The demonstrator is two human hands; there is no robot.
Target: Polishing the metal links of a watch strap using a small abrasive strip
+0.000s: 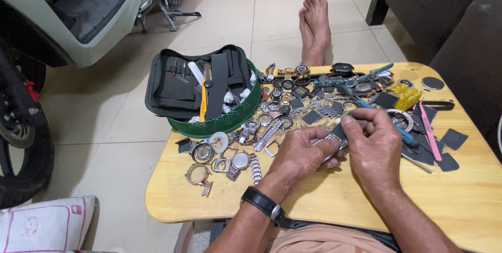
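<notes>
Both hands, left hand [299, 154] and right hand [372, 143], pinch a metal watch bracelet [329, 139] above the low wooden table's [324, 200] middle; a slipped grip could likely drop it among scattered watch cases [230, 161].

A low table [219, 200] fills the lower right of the frame, and both hands meet at its centre, the left hand [298, 159] just left of the right hand [374, 146], with a metal watch band [329, 139] between them. Left of the hands lie loose watch cases [222, 159]; behind them, toward the upper centre, a row of watches [314, 78]. A basket [230, 119] on the table's upper left corner holds a tool pouch [183, 83], and a bare foot [315, 23] rests on the floor beyond the table.
</notes>
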